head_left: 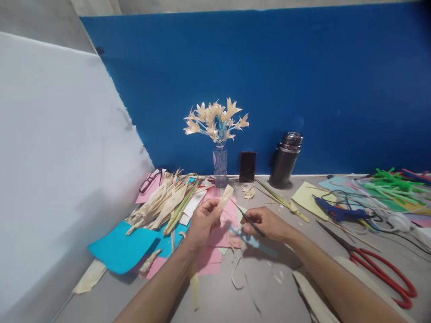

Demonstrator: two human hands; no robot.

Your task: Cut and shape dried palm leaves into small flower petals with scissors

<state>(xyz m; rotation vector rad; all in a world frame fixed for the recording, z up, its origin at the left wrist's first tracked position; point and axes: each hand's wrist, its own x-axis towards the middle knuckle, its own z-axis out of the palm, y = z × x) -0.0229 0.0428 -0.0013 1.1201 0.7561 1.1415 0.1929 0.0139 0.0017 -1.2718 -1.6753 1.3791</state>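
My left hand (204, 224) is closed on a pale strip of dried husk (226, 197), which stands up from between thumb and fingers. My right hand (267, 223) is closed around small dark scissors (249, 220). Their thin tip points up and left, close to the strip; whether it touches I cannot tell. Below the hands lie pink paper sheets (208, 262), a light blue paper scrap (257, 244) and loose trimmings. Straight ahead, pale husk flowers (215, 117) on blue stems stand in a clear vase (220, 166).
At left, a husk pile (161, 202) lies by blue paper (123, 246) and glasses (150, 180). A phone (248, 167) and dark flask (286, 160) stand at the back. At right are a blue glue gun (340, 210), green pipe cleaners (393, 183) and large red-handled scissors (373, 264).
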